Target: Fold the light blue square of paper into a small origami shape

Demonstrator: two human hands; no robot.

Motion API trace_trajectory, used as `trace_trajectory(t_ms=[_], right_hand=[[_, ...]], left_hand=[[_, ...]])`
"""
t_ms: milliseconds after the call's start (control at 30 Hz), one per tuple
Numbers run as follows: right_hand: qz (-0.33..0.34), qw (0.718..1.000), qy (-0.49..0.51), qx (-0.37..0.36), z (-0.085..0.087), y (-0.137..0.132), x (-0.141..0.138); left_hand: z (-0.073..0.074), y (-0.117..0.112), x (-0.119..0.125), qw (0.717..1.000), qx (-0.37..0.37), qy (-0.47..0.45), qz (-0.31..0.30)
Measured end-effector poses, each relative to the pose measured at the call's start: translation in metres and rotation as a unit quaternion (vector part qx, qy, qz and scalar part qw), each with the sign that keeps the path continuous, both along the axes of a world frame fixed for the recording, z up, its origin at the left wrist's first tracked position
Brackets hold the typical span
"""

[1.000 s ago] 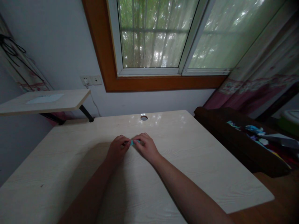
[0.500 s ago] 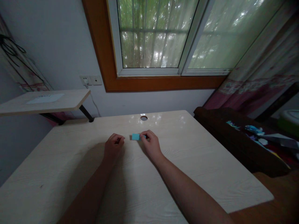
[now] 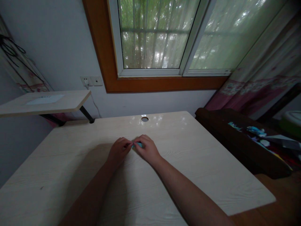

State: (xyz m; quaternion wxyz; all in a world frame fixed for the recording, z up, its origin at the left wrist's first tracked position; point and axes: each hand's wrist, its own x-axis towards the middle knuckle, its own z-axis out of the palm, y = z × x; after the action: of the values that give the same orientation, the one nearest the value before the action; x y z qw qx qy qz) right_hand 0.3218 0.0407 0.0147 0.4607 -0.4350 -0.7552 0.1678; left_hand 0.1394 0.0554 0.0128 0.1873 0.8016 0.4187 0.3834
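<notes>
- A pale wall [image 3: 58, 47] fills the far side of the room, with a wood-framed window [image 3: 164, 34] in it and greenery showing through the glass.
- A patterned curtain [image 3: 258, 69] hangs down the right side of the window.
- A light wood-grain desk [image 3: 199, 163] takes up the lower half of the view, and both forearms reach out across it.
- A dark wooden board [image 3: 235, 141] runs along the desk's right edge, with colourful clutter behind it.
- A small shelf [image 3: 66, 102] juts from the wall on the left, above the desk's far corner.
- A wall socket [image 3: 91, 81] sits just below the window's left corner.
- A round cable hole [image 3: 145, 119] is cut near the desk's far edge.
- The left hand [image 3: 118, 150] and right hand [image 3: 147, 149] are brought together at mid-desk, fingertips meeting.
- A blue piece [image 3: 138, 144] is pinched between them, just above the desk and mostly hidden.
- Half a second ago the right hand alone held the blue piece farther out, in plain sight, while the left hand was curled apart from it; now the hands have closed on it again.
</notes>
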Motion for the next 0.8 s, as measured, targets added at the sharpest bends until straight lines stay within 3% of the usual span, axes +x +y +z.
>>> trace_trajectory(t_ms=[133,433,667,800], right_hand=[[-0.012,1.000,0.001,0.004,0.0005,-0.0006,-0.0006],[-0.144,0.982,0.118,-0.010,-0.0030,0.0076,0.0088],[-0.021,0.998,0.055,-0.001,0.0009,0.0015,0.0030],[0.014,1.000,0.016,0.001,0.0004,0.0000,0.0008]], left_hand=[[0.0033,-0.0026,0.0004,1.000,-0.002,-0.001,0.001],[0.0073,-0.0028,-0.0027,0.998,-0.023,-0.037,0.046],[0.0061,-0.0028,-0.0011,0.998,-0.021,-0.042,0.030],[0.0050,-0.0040,0.0002,0.999,-0.017,-0.036,0.003]])
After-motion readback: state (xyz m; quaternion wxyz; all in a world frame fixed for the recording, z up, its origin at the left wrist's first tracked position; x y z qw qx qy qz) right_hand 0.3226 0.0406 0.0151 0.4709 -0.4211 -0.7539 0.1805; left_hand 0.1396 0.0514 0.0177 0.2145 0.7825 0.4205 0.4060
